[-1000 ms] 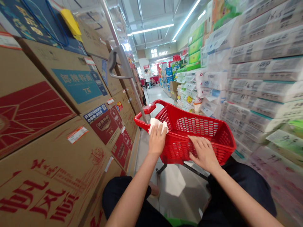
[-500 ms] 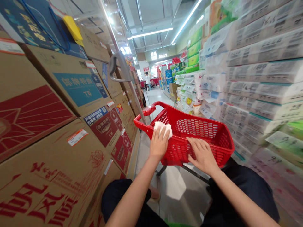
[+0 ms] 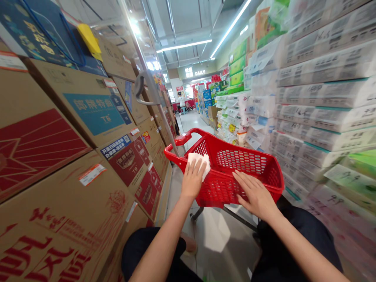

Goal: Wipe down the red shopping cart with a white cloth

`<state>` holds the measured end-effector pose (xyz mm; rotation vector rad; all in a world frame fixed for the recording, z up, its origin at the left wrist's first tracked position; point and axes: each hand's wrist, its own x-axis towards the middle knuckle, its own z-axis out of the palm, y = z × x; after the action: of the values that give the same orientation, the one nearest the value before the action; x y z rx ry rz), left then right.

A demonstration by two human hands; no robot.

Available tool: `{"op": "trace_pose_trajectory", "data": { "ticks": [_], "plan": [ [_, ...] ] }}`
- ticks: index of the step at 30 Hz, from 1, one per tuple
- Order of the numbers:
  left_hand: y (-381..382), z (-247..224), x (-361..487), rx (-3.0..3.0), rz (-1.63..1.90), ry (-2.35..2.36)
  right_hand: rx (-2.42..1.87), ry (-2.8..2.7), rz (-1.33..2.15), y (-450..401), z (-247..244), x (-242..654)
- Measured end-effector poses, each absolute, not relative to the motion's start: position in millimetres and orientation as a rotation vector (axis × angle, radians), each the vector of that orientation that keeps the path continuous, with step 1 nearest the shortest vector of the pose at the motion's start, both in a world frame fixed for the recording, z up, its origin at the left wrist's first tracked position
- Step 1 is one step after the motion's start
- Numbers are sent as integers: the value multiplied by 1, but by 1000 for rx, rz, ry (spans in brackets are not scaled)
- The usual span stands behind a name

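Observation:
A red plastic shopping cart basket with perforated walls stands in front of me on a grey frame. My left hand presses a white cloth against the near rim, toward the handle end. Its fingers lie over the cloth, which sticks out beyond the fingertips. Farther right, my right hand rests with outstretched fingers on the same rim, its thumb against the outer side wall. A red handle sits at the left end of the cart. Nothing shows inside the basket.
Stacked cardboard boxes wall in the left side, with a metal pole beside them. Wrapped paper packs are piled high on the right. A tiled aisle runs ahead to a distant person.
The view has shifted slightly, so the cart sits a little farther left. My left hand and the cloth keep nearly the same place on the rim; my right hand remains on it.

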<state>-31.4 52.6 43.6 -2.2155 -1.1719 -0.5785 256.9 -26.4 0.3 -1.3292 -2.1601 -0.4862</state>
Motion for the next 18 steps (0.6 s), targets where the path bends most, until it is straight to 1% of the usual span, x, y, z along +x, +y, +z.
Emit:
{"op": "trace_pose_trajectory", "data": {
  "ticks": [3,7,10,14,18],
  "plan": [
    [57,35,-27,-2182,-606,-1218,-1456,-2066,-558,-35,-4,266],
    [49,10,16,-2226,-619,-1172,-1541,-1986,-621,-41,-10,267],
    [40,1,44,-2287,-604,-1075,-1535,-2005,-607,-42,-9,269],
    [40,16,33,-2357,-547,-967,-1472,-2065,-573,-47,-8,286],
    [54,33,0,-2314,-576,-1078,-1534,-1971,-609,-52,-15,303]
  ]
}}
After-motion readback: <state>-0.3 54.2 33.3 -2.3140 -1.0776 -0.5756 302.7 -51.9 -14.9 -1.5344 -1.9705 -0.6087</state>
